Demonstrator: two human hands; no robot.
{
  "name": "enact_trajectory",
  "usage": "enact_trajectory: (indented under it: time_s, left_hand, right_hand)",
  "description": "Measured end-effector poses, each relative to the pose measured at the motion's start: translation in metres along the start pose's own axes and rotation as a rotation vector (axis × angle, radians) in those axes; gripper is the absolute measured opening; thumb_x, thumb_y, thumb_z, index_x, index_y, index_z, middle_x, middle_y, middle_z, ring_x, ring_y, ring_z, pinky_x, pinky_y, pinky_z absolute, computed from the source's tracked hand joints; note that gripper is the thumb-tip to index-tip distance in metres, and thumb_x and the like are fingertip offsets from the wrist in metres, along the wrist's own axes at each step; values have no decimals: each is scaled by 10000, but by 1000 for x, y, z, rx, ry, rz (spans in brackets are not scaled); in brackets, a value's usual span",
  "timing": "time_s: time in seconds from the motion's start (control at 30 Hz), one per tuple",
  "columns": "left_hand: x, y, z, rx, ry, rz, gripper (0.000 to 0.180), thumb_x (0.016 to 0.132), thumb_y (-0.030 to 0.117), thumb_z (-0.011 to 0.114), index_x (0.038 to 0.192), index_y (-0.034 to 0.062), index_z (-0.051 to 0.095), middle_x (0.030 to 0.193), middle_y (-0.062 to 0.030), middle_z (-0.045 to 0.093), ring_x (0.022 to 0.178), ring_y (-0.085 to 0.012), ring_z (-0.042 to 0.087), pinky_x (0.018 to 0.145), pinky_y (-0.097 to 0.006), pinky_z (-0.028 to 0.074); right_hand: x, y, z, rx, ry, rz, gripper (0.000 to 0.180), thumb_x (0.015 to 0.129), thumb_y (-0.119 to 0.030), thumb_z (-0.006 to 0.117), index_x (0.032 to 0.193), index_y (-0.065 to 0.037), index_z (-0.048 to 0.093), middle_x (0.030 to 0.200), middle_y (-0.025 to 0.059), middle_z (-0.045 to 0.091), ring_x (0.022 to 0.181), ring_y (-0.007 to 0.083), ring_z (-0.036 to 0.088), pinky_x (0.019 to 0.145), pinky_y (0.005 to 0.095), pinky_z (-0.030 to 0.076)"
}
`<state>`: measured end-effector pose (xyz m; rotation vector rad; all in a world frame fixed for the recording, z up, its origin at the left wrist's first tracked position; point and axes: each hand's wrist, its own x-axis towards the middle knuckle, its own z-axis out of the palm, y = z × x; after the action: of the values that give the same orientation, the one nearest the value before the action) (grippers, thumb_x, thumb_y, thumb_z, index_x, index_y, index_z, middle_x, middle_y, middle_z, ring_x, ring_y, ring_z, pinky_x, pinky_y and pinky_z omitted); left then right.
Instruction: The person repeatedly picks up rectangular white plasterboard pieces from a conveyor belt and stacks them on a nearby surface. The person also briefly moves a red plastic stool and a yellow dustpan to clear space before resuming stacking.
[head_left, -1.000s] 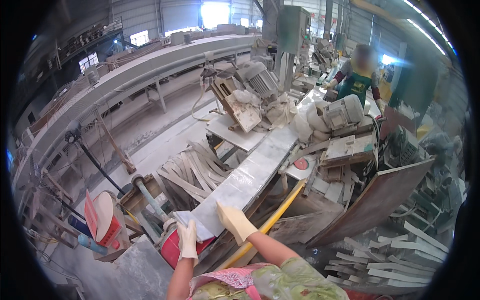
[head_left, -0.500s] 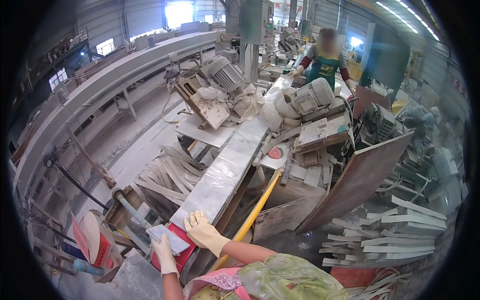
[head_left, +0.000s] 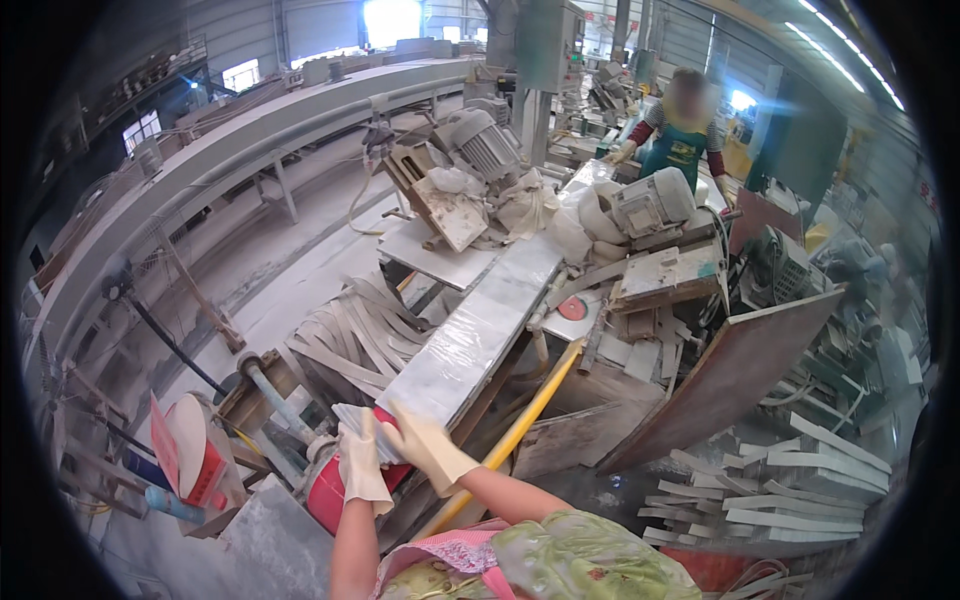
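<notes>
My left hand (head_left: 364, 462), in a cream rubber glove, is closed on a flat light-grey tile (head_left: 347, 415) at the near end of a conveyor. The glove covers much of the tile, which now looks tilted and blurred. My right hand (head_left: 430, 448), gloved alike, is beside it with fingers stretched toward the tile; whether they touch it is unclear. Under both hands is a red surface (head_left: 328, 494). The shiny pale conveyor belt (head_left: 470, 340) runs away from it to the far right.
A yellow pipe (head_left: 530, 405) slants along the conveyor's right side. Dusty motors (head_left: 652, 203) flank the belt farther off. Pale strips (head_left: 345, 335) are heaped at left, and long strips (head_left: 790, 490) are stacked at right. A person in a green apron (head_left: 678, 152) stands beyond.
My left hand has raised and tilted the tile, bringing it closer to my right hand. My right hand's fingers have turned toward it. The whole view has shifted slightly.
</notes>
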<state>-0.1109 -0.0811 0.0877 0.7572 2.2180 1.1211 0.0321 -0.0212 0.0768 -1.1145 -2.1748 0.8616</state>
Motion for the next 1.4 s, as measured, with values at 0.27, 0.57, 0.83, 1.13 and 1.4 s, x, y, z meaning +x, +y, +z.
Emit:
enact_trajectory:
  time_s: [0.27,0.57,0.83,1.13,1.4]
  left_hand:
    - [10,-23,9,142,106,45,745,927,510,700,1375,-61,531,1252,-313,721,894,-430,791,686,-474,651]
    - [27,4,52,93,9,95,692,954,465,673,1421,-18,504,1179,-342,681,930,-420,763,716,-470,639]
    - [10,54,60,281,-91,12,1006,982,661,602,1555,-137,387,1211,-400,730,1147,-509,735,961,-556,585]
    - [1,73,58,326,-23,-30,1072,964,633,601,1634,-153,315,1299,-410,701,1226,-521,707,1047,-550,566]
    - [6,55,68,240,164,213,1070,921,486,768,1644,-150,304,1473,-398,609,1359,-502,626,1169,-492,502]
  right_hand:
    - [8,65,-5,-689,-69,-227,758,1061,-476,609,1619,22,489,1603,359,517,1490,577,476,1295,618,308]
    - [47,64,-35,164,-70,20,353,1128,-291,519,1188,31,649,1048,338,725,1010,523,701,845,596,549]
    - [35,61,-55,-39,77,-14,613,1080,-447,594,1455,37,607,1322,350,691,1240,524,647,1060,565,495]
    - [41,93,-50,-743,-9,-310,747,1049,-462,633,1494,131,546,1489,368,594,1424,511,558,1253,557,388]
    - [64,99,-58,5,57,1,300,1109,-228,548,1217,5,703,978,302,724,992,449,743,882,544,563]
